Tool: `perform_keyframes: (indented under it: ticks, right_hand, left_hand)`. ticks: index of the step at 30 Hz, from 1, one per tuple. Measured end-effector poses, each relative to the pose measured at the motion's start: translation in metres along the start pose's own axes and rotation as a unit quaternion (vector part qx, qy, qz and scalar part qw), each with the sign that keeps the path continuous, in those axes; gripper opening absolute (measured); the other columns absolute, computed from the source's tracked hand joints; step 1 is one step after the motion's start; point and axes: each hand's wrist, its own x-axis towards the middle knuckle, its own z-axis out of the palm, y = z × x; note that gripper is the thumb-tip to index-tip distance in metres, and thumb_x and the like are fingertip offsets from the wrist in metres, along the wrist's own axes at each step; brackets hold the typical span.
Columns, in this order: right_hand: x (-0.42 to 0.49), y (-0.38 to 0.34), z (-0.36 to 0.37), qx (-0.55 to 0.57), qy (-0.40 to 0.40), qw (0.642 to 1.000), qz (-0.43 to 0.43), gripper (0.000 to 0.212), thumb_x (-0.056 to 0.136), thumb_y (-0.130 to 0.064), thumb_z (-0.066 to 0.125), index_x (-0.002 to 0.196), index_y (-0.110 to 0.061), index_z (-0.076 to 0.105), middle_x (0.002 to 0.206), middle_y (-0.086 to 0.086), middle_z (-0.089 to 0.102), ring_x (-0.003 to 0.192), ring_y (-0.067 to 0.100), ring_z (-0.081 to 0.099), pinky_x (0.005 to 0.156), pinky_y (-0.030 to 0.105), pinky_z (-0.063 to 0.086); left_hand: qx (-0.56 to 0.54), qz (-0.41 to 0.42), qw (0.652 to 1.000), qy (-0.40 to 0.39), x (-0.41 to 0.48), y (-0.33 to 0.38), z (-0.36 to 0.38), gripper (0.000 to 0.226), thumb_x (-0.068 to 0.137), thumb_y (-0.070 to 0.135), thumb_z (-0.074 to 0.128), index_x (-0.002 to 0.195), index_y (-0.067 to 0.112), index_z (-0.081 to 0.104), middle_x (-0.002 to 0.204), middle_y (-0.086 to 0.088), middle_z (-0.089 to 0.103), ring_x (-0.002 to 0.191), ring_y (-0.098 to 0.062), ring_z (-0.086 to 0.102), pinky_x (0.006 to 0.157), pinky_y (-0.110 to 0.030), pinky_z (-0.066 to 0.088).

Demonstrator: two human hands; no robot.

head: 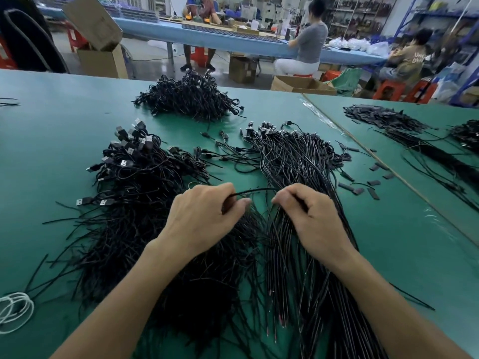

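A single black wire (pixel 255 190) stretches level between the two hands, just above the heaps at the middle of the green surface (pixel 51 125). The left hand (pixel 204 216) has its fingers curled and pinches the wire's left end between thumb and forefinger. The right hand (pixel 313 218) is also curled, with the thumb pressed to the forefinger over the wire's other end and a dark strand running through its grip.

Under the right hand lies a bundle (pixel 298 161) of fairly straight black leads, running from 12 down to 5 o'clock. Under the left hand, spreading out to 10 o'clock, is a tangled pile (pixel 134 172) of cables with USB plugs. Farther off at 12 o'clock sits another heap (pixel 189 99) of black cables. Short black sleeves (pixel 373 182) are scattered at 3 o'clock, near the bundle. A stack of black strips (pixel 383 117) lies at 2 o'clock, well apart. A coiled white cord (pixel 15 312) rests at 8 o'clock by the edge.
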Motion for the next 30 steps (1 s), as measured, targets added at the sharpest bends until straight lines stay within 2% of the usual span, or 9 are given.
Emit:
perform_keyframes:
  ticks: [2,4,10,16,18,21,25,27,30]
  right_hand:
    - [0.002,0.002,-0.006,0.053,0.044,0.997,0.018,0.021,0.101,-0.023,0.054,0.087,-0.026,0.069,0.073,0.007,0.065,0.064,0.027,0.054,0.058,0.034,0.047]
    - [0.005,0.001,-0.008,0.084,0.07,0.994,0.03,0.026,0.103,-0.023,0.051,0.084,-0.028,0.068,0.061,-0.005,0.056,0.053,0.017,0.043,0.048,0.025,0.04]
    - [0.011,-0.008,0.012,0.091,0.015,0.993,0.071,0.027,0.102,-0.031,0.052,0.081,-0.028,0.068,0.058,0.001,0.052,0.052,0.024,0.039,0.047,0.037,0.037]
    - [-0.014,-0.019,0.038,0.041,-0.261,0.963,0.043,0.027,0.102,-0.032,0.052,0.078,-0.037,0.064,0.057,-0.007,0.051,0.051,0.018,0.039,0.049,0.038,0.035]
    - [-0.02,-0.022,0.037,0.007,-0.277,0.961,0.019,0.031,0.103,-0.033,0.049,0.076,-0.042,0.06,0.056,-0.01,0.047,0.049,0.012,0.037,0.047,0.032,0.034]
    - [-0.02,-0.03,0.025,-0.025,-0.264,0.964,-0.006,0.026,0.101,-0.03,0.051,0.077,-0.027,0.06,0.06,-0.012,0.051,0.051,0.005,0.042,0.048,0.027,0.036]
    - [-0.001,-0.038,0.001,-0.088,-0.156,0.982,-0.057,0.008,0.094,-0.028,0.065,0.09,-0.028,0.072,0.079,-0.016,0.064,0.076,0.004,0.06,0.067,0.014,0.044]
    - [0.009,-0.042,-0.01,-0.099,-0.096,0.987,-0.087,0.005,0.089,-0.032,0.071,0.085,-0.03,0.073,0.077,-0.013,0.063,0.074,0.007,0.06,0.067,0.015,0.044]
    - [0.018,-0.045,-0.016,-0.078,-0.039,0.991,-0.105,0.012,0.08,-0.041,0.074,0.078,-0.03,0.073,0.07,-0.008,0.058,0.064,0.009,0.051,0.06,0.017,0.041]
  left_hand:
    - [-0.056,-0.04,0.997,-0.031,-0.003,-0.002,-0.003,0.061,0.088,0.074,0.038,0.062,0.019,0.04,0.05,0.009,0.043,0.046,-0.012,0.043,0.048,-0.028,0.035]
    - [-0.169,-0.069,0.977,-0.11,-0.004,0.0,-0.007,0.069,0.084,0.079,0.035,0.061,0.014,0.042,0.048,0.011,0.039,0.043,-0.011,0.035,0.048,-0.027,0.032]
    - [-0.501,-0.031,0.81,-0.305,-0.009,0.024,-0.026,0.057,0.099,0.056,0.04,0.054,0.023,0.05,0.048,0.008,0.033,0.041,-0.01,0.025,0.041,-0.016,0.026]
    - [-0.72,-0.143,0.663,-0.149,-0.007,0.025,-0.026,0.047,0.099,0.045,0.045,0.071,0.014,0.067,0.052,0.007,0.035,0.042,-0.007,0.03,0.037,-0.017,0.033]
    - [-0.7,-0.171,0.691,-0.061,-0.005,0.018,-0.018,0.044,0.096,0.043,0.045,0.077,0.014,0.072,0.056,0.004,0.046,0.048,-0.01,0.046,0.044,-0.022,0.046]
    - [-0.558,-0.149,0.816,0.032,-0.003,0.007,-0.007,0.041,0.102,0.033,0.041,0.089,0.011,0.072,0.069,0.001,0.065,0.067,-0.017,0.067,0.067,-0.031,0.059]
    - [-0.327,-0.086,0.941,-0.033,-0.009,0.004,-0.004,0.036,0.106,0.025,0.043,0.087,0.018,0.072,0.073,0.003,0.071,0.069,-0.012,0.068,0.07,-0.029,0.057]
    - [-0.32,-0.084,0.939,-0.097,-0.013,0.012,-0.002,0.04,0.106,0.032,0.043,0.078,0.02,0.069,0.06,0.004,0.065,0.053,-0.013,0.06,0.056,-0.028,0.05]
    - [-0.461,-0.138,0.859,-0.176,-0.014,0.023,-0.009,0.053,0.104,0.042,0.039,0.064,0.018,0.065,0.041,0.007,0.041,0.033,-0.011,0.034,0.036,-0.019,0.03]
